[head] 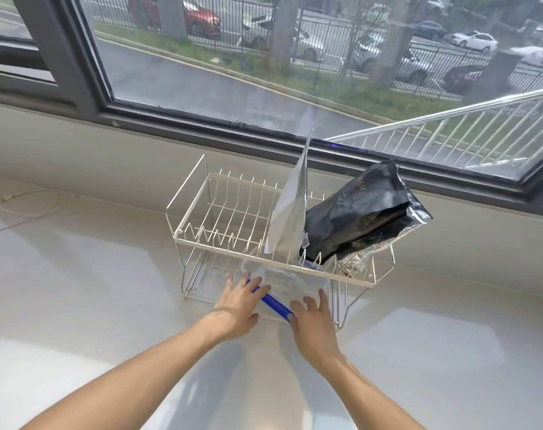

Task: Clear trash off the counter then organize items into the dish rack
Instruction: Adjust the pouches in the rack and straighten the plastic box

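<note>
Organizing step, we judged | our left hand (239,302) and right hand (313,321) pressed flat-fingered, gripping nothing, on clear bag (295,283) at lower tier of dish rack (202,246) | next needed: level push inward

One head-worn wide view looks forward and down, close over the surface (434,336), toward the rack (220,249) by its far edge.

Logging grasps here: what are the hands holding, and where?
Nothing is gripped: left hand and right hand press straight-fingered on the clear bag, at its blue strip.
</note>
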